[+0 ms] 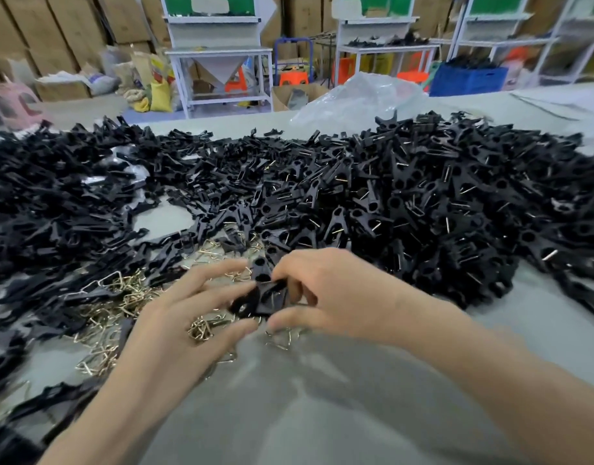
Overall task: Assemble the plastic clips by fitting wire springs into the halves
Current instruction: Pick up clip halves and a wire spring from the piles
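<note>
A black plastic clip [260, 297] sits between my two hands, just above the grey table [322, 397]. My left hand [174, 323] grips its left end with fingers and thumb, and a small bunch of brass wire springs [200, 330] is tucked against the palm. My right hand [332, 297] pinches the clip's right side with curled fingers and thumb. Loose wire springs [114, 297] lie scattered to the left. A heap of assembled clips [440, 203] rises on the right, and a heap of loose clip halves [54, 203] lies on the left.
A crumpled clear plastic bag [359, 95] lies behind the heaps. Beyond the table stand white metal work stands [218, 62], cardboard boxes [70, 28], a blue crate [467, 80] and orange stools [292, 78].
</note>
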The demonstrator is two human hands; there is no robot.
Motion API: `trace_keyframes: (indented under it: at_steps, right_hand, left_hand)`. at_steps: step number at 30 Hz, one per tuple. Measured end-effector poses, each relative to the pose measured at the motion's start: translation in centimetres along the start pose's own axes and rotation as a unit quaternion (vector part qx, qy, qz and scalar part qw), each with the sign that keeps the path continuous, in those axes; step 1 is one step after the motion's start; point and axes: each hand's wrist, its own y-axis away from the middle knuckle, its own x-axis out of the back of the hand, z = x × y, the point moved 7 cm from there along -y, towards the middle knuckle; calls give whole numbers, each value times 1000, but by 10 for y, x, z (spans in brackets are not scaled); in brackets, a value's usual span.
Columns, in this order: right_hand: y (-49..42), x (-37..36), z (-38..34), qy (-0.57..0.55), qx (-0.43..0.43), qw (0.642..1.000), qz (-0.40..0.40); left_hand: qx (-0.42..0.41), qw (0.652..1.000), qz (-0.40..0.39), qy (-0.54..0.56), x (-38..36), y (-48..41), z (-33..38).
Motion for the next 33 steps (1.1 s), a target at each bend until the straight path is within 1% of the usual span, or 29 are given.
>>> trace_keyframes:
  at_steps: [1,2,3,5,6,7,8,9,10,12,13,14,16,18,22,23,25,27,29,33]
  right_hand:
    - [3,10,6,-14,-14,1000,19]
    - [7,25,16,-36,-35,997,64]
    - [12,46,29,-57,-60,988,132]
    - [24,89,62,-71,-121,952,271]
    - [28,105,79,-56,-165,936,306]
    - [31,114,96,-28,-219,924,311]
    - [33,117,109,-1,-269,915,302]
    - [35,116,117,16,-298,907,296]
    - [35,111,116,23,-299,905,301]
    - [23,93,96,20,-240,921,307]
    - [13,80,81,13,-196,937,290]
    - [-1,64,64,8,-153,955,255]
    - [-31,28,35,19,-84,984,154]
    - [-61,-3,18,33,-46,996,67]
    - [-117,-34,-4,28,1,1000,3]
    - [-128,-43,-10,34,10,999,-25]
    - [-140,-63,-20,80,20,995,-63]
    - [-142,-69,-25,115,35,992,-30]
    - [-139,-68,-24,91,46,995,15]
    - [-133,-63,-19,28,81,996,33]
  left_hand:
    - [5,1000,20,5,3,1,0]
    - [12,999,43,5,7,0,-1]
    - [22,998,64,-5,11,0,-1]
    - [41,994,101,-31,20,-1,-4]
    - [54,992,108,-43,23,0,-7]
    - [70,990,105,-57,25,-1,-12]
    - [88,989,89,-78,24,0,-17]
    - [106,987,61,-106,20,1,-22]
    - [122,983,27,-137,16,2,-26]
    - [133,974,-28,-182,7,3,-33]
    - [130,972,-45,-190,4,3,-34]
    - [124,972,-52,-192,3,3,-34]
    - [119,974,-46,-189,5,2,-36]
    - [115,976,-33,-180,8,1,-36]
    - [116,982,-5,-150,14,0,-33]
    - [119,982,7,-147,17,-1,-34]
    - [122,979,30,-160,24,-2,-37]
    - [126,975,49,-175,30,-2,-42]
    - [131,973,79,-173,37,-1,-45]
    - [137,965,144,-169,47,1,-49]
